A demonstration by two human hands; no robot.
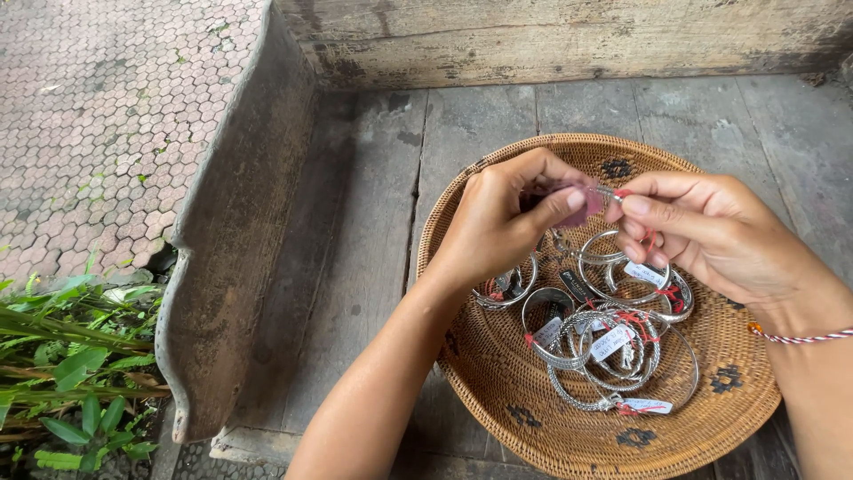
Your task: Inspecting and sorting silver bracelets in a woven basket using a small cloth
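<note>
Fingertips of the left hand (502, 222) pinch a small pink cloth (588, 203); right hand (702, 233) fingers clamp a thin silver piece (609, 191) with red thread, touching the cloth. Both hover over a round woven rattan basket (498, 391) of silver bangles (613, 347) with paper tags, on grey wooden planks (373, 222).

One basket (498, 373), several silver bangles (613, 351)
</note>
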